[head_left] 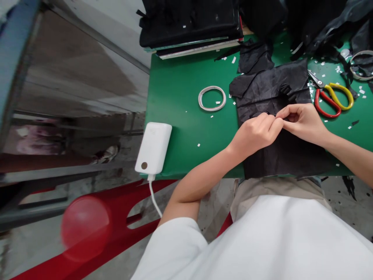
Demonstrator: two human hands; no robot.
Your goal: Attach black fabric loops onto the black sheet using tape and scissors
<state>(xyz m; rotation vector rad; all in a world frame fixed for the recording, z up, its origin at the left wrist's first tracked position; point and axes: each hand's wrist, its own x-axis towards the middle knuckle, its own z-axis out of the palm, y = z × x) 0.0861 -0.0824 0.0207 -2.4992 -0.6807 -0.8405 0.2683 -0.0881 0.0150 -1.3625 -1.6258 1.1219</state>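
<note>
- Head view: black cloth lies left of scissors; long axis near-to-far, far end about level with scissors' tips.
- Left hand: fingers curled, can't tell if gripping.
- Right hand: thumb and forefinger pinched, contents hidden.
- Cloth sits beneath both, extending past the grip nearer and farther.

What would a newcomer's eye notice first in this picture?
Probably the red-and-yellow-handled scissors, lying on the green table right of the black fabric. Next, the left hand and right hand, close together over that fabric. Then the white power bank at the table's near left corner.
</note>
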